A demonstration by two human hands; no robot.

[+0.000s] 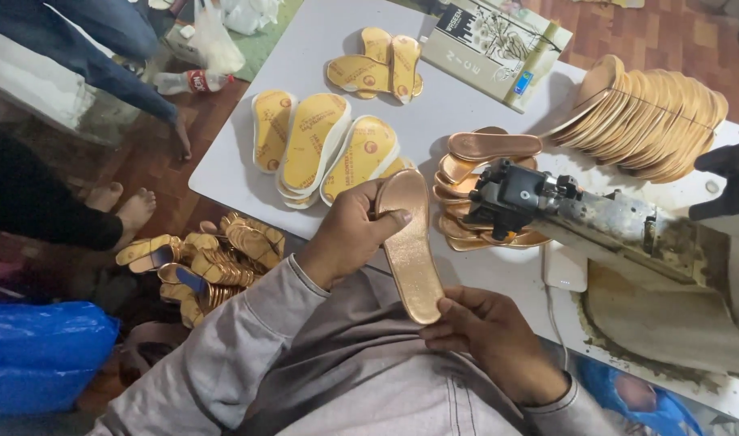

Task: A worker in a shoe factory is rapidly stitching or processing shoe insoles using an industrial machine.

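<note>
A rose-gold shoe insole (408, 242) stretches between both my hands over the white table's near edge. My left hand (349, 230) grips its upper end, thumb across the top face. My right hand (486, 335) pinches the lower end. Just right of the insole's top sits a black and grey machine head (519, 198) on a worn metal arm (628, 230). A small heap of rose-gold insoles (466, 165) lies under and behind the machine head.
Yellow-topped soles (321, 145) lie in groups on the white table (458, 105); more sit further back (377, 64). A fanned stack of tan insoles (644, 117) is at the right. A box (498, 48), a white phone-like block (565, 270), gold insoles on the floor (216, 262), another person's feet (123, 206).
</note>
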